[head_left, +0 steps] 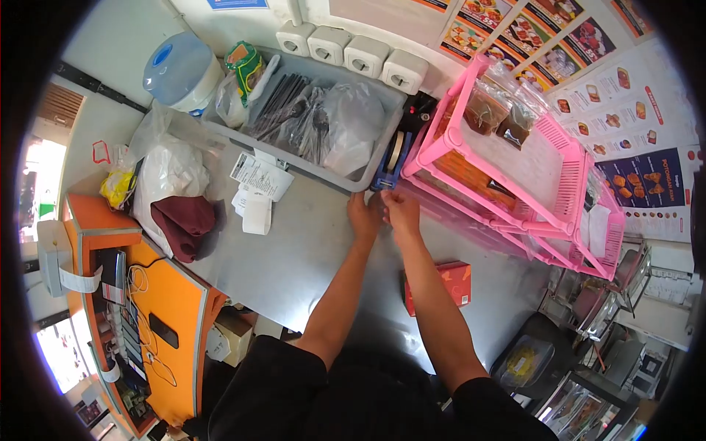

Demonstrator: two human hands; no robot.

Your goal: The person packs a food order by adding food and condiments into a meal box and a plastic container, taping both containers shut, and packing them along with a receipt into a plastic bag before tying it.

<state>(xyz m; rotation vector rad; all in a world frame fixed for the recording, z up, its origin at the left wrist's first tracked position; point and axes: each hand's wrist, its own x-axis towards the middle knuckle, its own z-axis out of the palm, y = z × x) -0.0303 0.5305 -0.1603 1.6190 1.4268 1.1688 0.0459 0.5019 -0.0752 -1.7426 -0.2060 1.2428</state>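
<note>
A blue tape dispenser [385,176] with a roll of tape stands between the grey bin and the pink rack. Both of my hands meet at its near end. My left hand [363,217] is by the bin's front corner, fingers curled inward; what they hold is hidden. Just to its right, my right hand [402,213] has its fingers pinched together near the dispenser's front edge. Anything between them is too small to make out. Below the hands, a red box [454,284] lies on the metal counter [294,257], partly covered by my right forearm.
The grey bin [294,156] holds plastic-wrapped black cutlery and clear bags. Receipts [257,213] lie in front of it. A pink rack [507,169] with sauce packets stands at right. White bags [173,173] and a maroon cloth [185,228] sit at left, beside an orange desk [173,309].
</note>
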